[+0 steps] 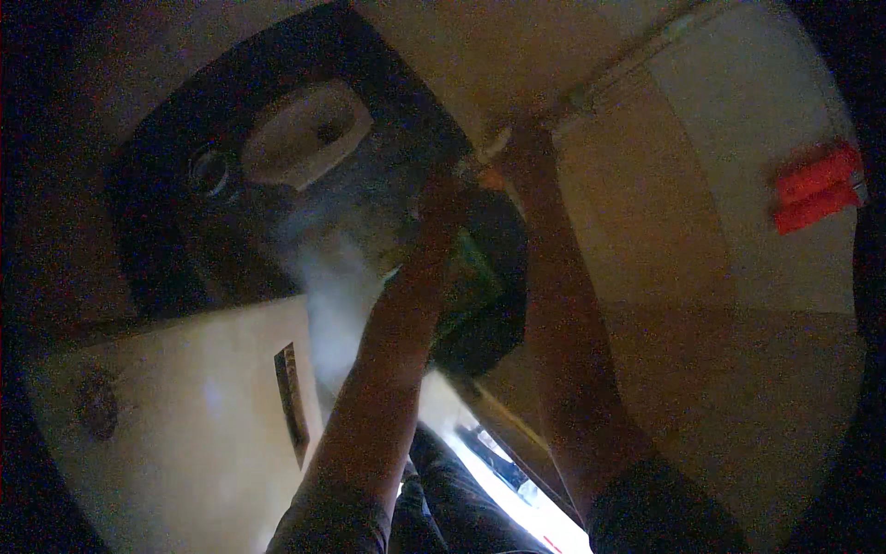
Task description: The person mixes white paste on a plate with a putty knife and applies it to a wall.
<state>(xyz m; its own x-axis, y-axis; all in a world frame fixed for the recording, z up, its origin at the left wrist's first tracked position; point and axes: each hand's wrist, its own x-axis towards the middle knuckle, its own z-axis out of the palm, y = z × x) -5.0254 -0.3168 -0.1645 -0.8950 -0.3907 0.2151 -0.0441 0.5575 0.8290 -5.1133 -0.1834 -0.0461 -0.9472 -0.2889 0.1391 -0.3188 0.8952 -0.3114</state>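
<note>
The picture is dim and grainy. My right hand (pixel 528 148) reaches up the middle, its fingers closed beside a small pale piece (pixel 499 142). Lower and to the left is my left hand (pixel 443 198), also closed, its fingers mostly lost in shadow. Between the two hands shows a small orange patch (pixel 493 177). What either hand grips cannot be made out. A long pale rod or strip (pixel 628 69) runs from the upper right down to my right hand. Below my left hand, partly behind that forearm, is something green (pixel 475 282) against a dark shape.
A dark counter-like surface (pixel 388 69) at the upper left bears a pale basin-like shape (pixel 277 138) and a round object (pixel 212 174). A light panel (pixel 185 406) with a dark slot (pixel 292 402) stands lower left. A blurred red object (pixel 817 187) is at the far right.
</note>
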